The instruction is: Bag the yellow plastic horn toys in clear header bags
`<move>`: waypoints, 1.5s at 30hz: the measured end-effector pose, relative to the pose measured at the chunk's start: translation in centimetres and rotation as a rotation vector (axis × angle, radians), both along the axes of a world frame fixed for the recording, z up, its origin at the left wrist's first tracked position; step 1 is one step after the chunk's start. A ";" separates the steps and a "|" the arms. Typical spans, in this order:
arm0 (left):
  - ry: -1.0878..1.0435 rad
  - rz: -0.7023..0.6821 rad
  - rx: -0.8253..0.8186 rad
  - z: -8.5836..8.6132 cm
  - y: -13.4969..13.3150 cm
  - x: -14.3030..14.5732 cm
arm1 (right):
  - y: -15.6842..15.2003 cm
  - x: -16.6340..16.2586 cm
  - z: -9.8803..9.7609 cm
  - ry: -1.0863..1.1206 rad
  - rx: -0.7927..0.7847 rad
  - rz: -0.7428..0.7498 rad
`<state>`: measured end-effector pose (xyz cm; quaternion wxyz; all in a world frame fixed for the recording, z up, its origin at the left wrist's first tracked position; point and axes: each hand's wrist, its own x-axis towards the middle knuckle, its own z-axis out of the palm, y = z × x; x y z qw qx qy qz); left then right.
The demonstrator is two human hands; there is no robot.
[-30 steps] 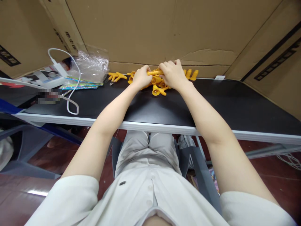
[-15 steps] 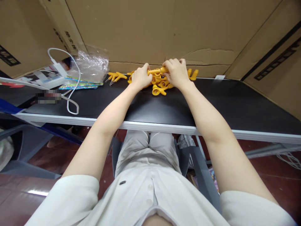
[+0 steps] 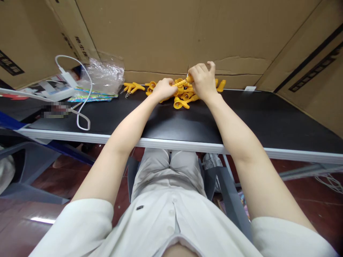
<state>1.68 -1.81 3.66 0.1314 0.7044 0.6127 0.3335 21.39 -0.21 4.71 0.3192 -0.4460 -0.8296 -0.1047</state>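
My left hand is closed around a yellow ribbed plastic corkscrew part, which points to the right. Close by on the right, my right hand pinches a yellow plastic cap-like piece, tilted towards the ribbed part. A little metal seems to show where the two pieces meet, too small to make out well. Under and around both hands lies a pile of yellow cone-ended corkscrew bodies, partly hidden by my fingers. To the left rest yellow corkscrews with bare metal spirals.
More yellow pieces stand behind my right wrist. At the left lie a clear plastic bag, a white cable and a colourful packet. Cardboard walls enclose the black table at the back and sides.
My right hand has shifted slightly right, its piece now tilted upward instead of lying nearly in line with the ribbed part. My left hand has lowered a little and turned.
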 end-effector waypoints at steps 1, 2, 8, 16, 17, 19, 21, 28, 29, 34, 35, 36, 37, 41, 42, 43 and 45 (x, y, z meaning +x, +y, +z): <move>-0.041 -0.025 -0.039 0.0 0.0 0.0 | 0.4 0.1 -0.2 -0.031 0.040 -0.015; -0.080 -0.043 -0.072 0.0 0.1 -0.1 | 0.7 0.1 -0.4 -0.058 0.066 -0.021; -0.122 -0.047 -0.135 -0.1 0.2 -0.4 | 1.6 0.6 -0.9 -0.146 0.102 -0.036; 0.202 0.044 0.026 -0.3 -0.4 -0.3 | 2.4 0.8 -1.4 -0.227 0.040 -0.075; 0.218 0.051 0.030 -0.3 -0.6 -0.3 | 2.3 0.8 -1.5 -0.230 0.036 -0.080; 0.231 0.054 0.032 -0.3 -0.6 -0.3 | 1.9 0.7 -1.3 -0.235 0.029 -0.077; 0.238 0.059 0.032 -0.3 -0.6 -0.3 | 1.2 0.5 -1.1 -0.245 0.021 -0.070; 0.272 0.081 0.030 -0.5 -0.5 -0.7 | 0.3 0.1 -0.7 -0.310 -0.014 -0.053; 0.282 0.081 0.027 -0.5 -0.5 -0.7 | 0.5 0.1 -0.8 -0.313 -0.010 -0.046; 0.322 0.094 0.032 -0.4 -0.5 -0.8 | 1.3 0.2 -1.2 -0.301 0.034 -0.024; 0.323 0.095 0.035 -0.4 -0.5 -0.8 | 1.3 0.2 -1.2 -0.300 0.040 -0.024; 0.323 0.096 0.037 -0.4 -0.5 -0.8 | 1.3 0.2 -1.2 -0.300 0.044 -0.025; 0.322 0.096 0.037 -0.3 -0.5 -0.8 | 1.3 0.2 -1.1 -0.299 0.047 -0.028; 0.308 0.099 0.032 -0.1 -0.6 -0.6 | 1.1 0.1 -1.0 -0.275 0.069 -0.042; 0.301 0.101 0.032 -0.1 -0.6 -0.6 | 1.1 0.1 -0.9 -0.266 0.076 -0.047; 0.291 0.103 0.034 -0.1 -0.6 -0.5 | 1.1 0.1 -0.9 -0.257 0.082 -0.049; 0.269 0.105 0.039 -0.1 -0.5 -0.5 | 1.1 0.1 -0.8 -0.237 0.090 -0.053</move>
